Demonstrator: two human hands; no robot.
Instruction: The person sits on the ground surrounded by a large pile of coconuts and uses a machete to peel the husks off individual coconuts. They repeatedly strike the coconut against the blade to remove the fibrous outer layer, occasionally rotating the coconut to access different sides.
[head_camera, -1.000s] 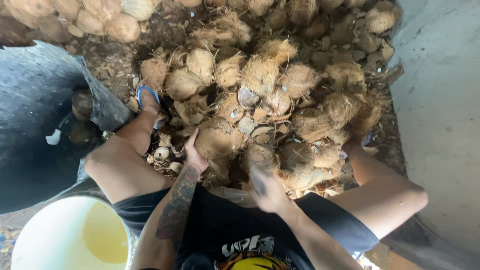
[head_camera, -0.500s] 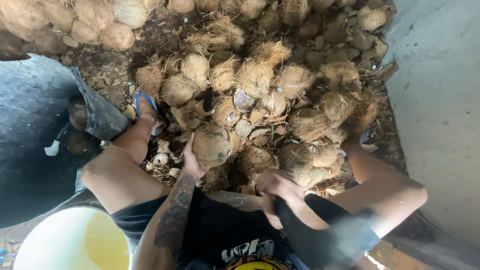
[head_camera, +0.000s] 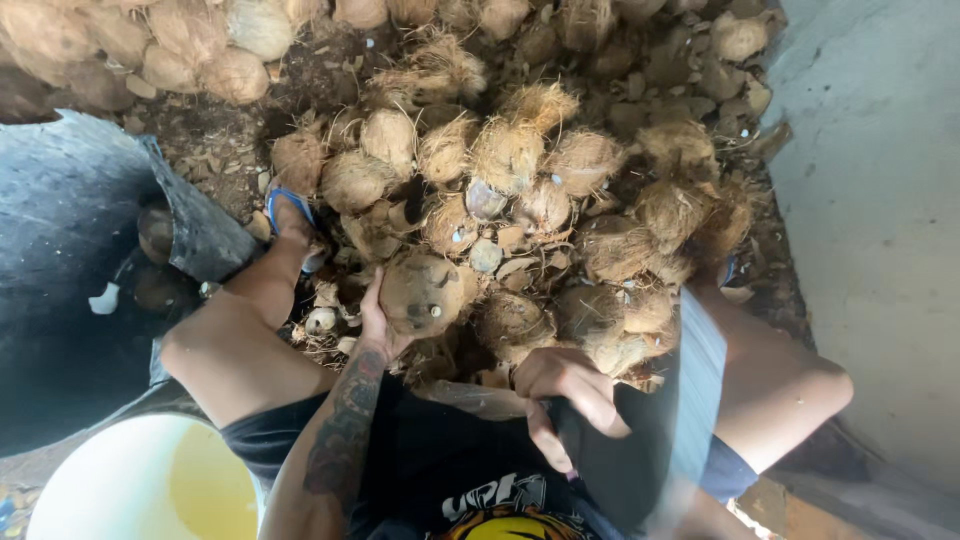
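A white bucket (head_camera: 140, 490) holding yellowish liquid is seen at lower left, beside a dark sack (head_camera: 70, 260). A husked brown coconut (head_camera: 422, 292) is cupped from below by the left hand (head_camera: 378, 325), fingers curled around its side, at the near edge of a heap of fibrous coconuts (head_camera: 540, 170). The shell is judged hard, rounded and fairly heavy, best gripped underneath across its widest part. The right hand (head_camera: 570, 385) is closed around the handle of a broad blade (head_camera: 685, 400), blurred at right.
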